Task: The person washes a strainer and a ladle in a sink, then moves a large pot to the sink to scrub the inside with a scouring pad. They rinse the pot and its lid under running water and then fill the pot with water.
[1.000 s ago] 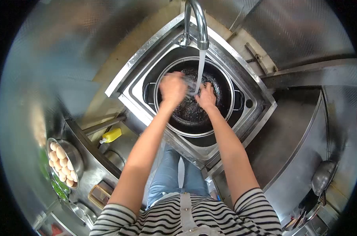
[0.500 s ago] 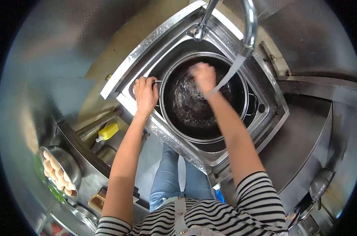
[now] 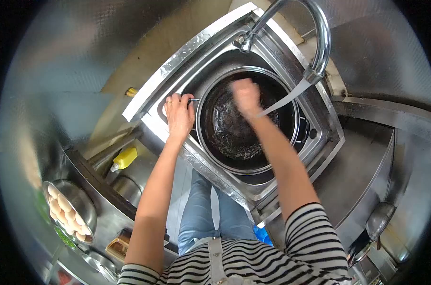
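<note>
A large round metal pot [image 3: 281,135] with a dark inside sits in a stainless steel sink [image 3: 207,71]. My left hand [image 3: 179,116] is curled over the pot's left handle [image 3: 194,99]. Inside the pot, my right hand [image 3: 246,97] is blurred by motion, its fingers curled in; anything in its grasp is hidden. Water [image 3: 286,99] streams from the curved faucet [image 3: 323,38] into the pot, close by my right wrist. Rippling water [image 3: 227,130] covers the pot's bottom.
At lower left, a steel bowl [image 3: 84,202] holds several pale, egg-like things [image 3: 65,213]. A yellow bottle [image 3: 125,158] lies near a metal container [image 3: 126,189]. A ladle-like utensil [image 3: 381,219] is at lower right, beyond a steel counter [image 3: 353,161].
The view has shifted slightly, so the sink and faucet sit a little differently in frame. My right hand is still moving within the pot; my left stays at the handle.
</note>
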